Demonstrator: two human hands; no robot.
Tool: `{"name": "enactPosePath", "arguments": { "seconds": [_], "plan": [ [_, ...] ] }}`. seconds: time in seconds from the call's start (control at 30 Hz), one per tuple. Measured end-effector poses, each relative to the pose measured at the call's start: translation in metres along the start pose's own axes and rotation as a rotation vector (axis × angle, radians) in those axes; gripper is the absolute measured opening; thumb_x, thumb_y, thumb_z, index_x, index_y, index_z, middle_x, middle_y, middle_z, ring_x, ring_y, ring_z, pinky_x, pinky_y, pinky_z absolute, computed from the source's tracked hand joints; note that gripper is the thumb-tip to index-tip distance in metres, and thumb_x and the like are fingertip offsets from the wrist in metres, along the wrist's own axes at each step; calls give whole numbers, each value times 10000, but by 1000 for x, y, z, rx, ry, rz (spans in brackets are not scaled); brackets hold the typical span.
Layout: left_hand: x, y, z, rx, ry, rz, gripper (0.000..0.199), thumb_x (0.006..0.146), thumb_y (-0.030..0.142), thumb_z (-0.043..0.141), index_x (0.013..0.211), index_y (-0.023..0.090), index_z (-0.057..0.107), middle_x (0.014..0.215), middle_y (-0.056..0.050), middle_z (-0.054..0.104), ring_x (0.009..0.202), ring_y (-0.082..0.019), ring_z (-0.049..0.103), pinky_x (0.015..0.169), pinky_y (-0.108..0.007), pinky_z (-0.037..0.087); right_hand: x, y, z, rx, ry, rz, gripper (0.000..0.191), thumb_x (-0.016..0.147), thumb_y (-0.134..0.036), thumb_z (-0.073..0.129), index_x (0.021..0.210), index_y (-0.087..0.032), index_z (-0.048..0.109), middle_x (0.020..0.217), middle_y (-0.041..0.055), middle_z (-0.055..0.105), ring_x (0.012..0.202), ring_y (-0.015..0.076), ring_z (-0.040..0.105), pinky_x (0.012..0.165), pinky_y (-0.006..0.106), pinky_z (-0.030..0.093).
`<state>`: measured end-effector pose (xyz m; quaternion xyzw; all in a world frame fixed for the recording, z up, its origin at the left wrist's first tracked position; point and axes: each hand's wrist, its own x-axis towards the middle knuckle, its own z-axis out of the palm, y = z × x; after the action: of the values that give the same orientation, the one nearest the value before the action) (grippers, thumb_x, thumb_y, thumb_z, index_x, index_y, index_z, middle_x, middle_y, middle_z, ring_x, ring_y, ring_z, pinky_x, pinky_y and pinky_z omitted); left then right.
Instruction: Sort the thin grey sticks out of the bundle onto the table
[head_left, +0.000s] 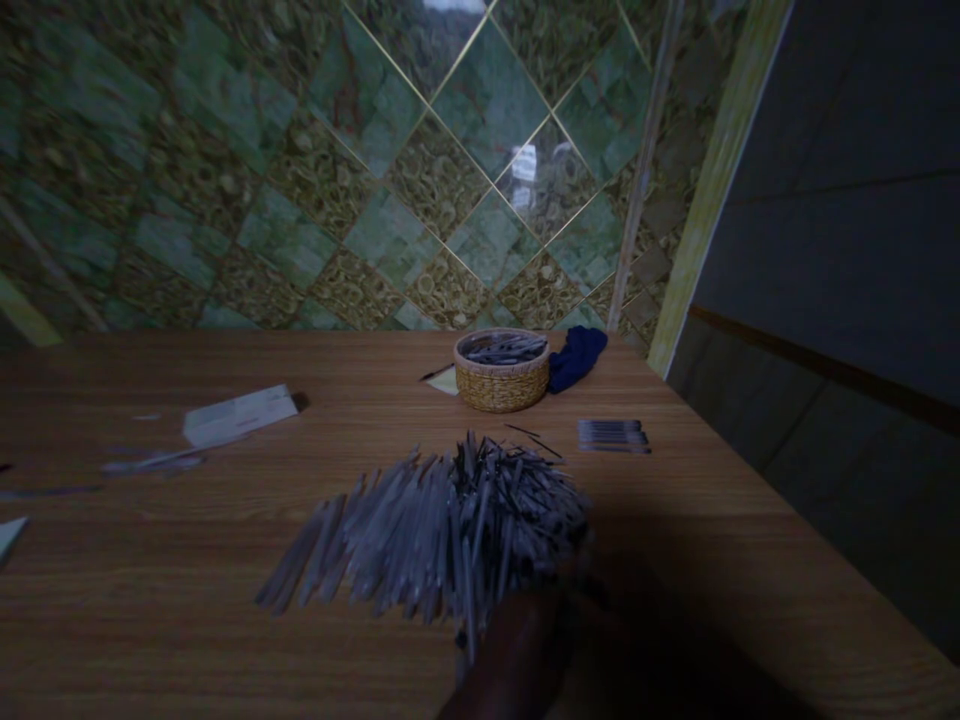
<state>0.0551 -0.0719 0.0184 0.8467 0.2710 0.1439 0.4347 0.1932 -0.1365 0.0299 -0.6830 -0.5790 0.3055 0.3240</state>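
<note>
A large fanned heap of thin, pale, see-through sticks with dark ends (405, 530) lies on the wooden table (187, 640). They look like pen refills, though dim light leaves their kind uncertain. At the heap's near right edge is what appears to be my right hand (525, 640), very dark and blurred. One finger or thumb shows beside a stick that points toward me; whether the hand grips anything is hidden in shadow. Right of the heap, several similar sticks (613, 436) lie side by side in a neat row. My left hand is outside the view.
Behind the heap stands a round woven basket (502, 388) filled with similar sticks. A dark blue cloth (577, 357) touches its right side. Leftward lie a white paper or flat packet (241, 413) and some loose sticks (154, 462). A tiled wall (487, 110) rises behind the table.
</note>
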Motion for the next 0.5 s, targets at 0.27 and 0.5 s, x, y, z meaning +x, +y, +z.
{"name": "enactPosePath", "arguments": {
  "seconds": [0.27,0.5],
  "plan": [
    [4,-27,3,-192,44,-67,172,623,67,517,602,161,659,568,36,487,557,-120,403,493,-207,268,10,4,-10,345,40,26,153,704,-262,499,735,-176,622,712,0,656,630,140,589,553,214,426],
    [7,-23,-15,-414,88,-130,58,552,111,594,541,163,569,535,57,427,521,-100,375,478,-200,286,35,12,-6,584,122,70,176,679,-321,525,594,-167,534,391,-48,513,336,106,464,374,213,370]
  ]
}}
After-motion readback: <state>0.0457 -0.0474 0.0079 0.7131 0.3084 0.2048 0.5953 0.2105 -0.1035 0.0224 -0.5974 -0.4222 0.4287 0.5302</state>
